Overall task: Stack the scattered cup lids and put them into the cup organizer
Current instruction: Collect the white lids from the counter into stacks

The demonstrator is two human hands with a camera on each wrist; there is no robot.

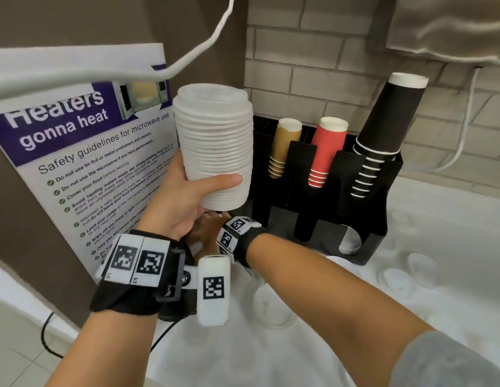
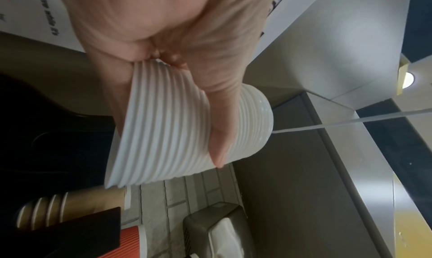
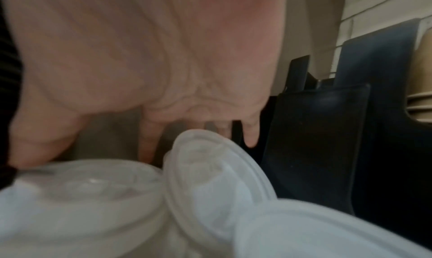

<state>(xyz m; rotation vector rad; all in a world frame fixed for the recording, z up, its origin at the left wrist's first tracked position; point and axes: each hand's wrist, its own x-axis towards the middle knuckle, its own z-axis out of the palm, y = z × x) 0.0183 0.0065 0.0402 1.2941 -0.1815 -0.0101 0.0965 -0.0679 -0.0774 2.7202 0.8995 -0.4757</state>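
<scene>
Gripping a tall stack of white lids (image 1: 215, 146), the left hand (image 1: 184, 196) is seen raised in front of the microwave safety poster (image 1: 84, 152), its thumb laid across the lower part of the stack and its fingers curled round the far side. The stack is held upright, clear of the counter, just left of the black cup organizer (image 1: 377, 219); in the left wrist view the thumb (image 2: 222, 132) is shown pressed against the ribbed rims of the lids (image 2: 168, 129).

The right hand (image 1: 207, 227) is found below the stack, mostly hidden under it in the head view. In the right wrist view its fingers (image 3: 251, 132) are seen pointing down, straight and relaxed, above loose lids (image 3: 210, 169) on the white counter (image 1: 438, 219), one lid tilted on its edge. Whether any lid is touched cannot be told; nothing is seen to be held.

Three slots of the organizer are filled with upturned cups: brown cups (image 1: 285, 146), red cups (image 1: 325, 152) and black cups (image 1: 382, 129). More loose lids (image 1: 396, 277) are scattered on the counter to the right of the organizer
</scene>
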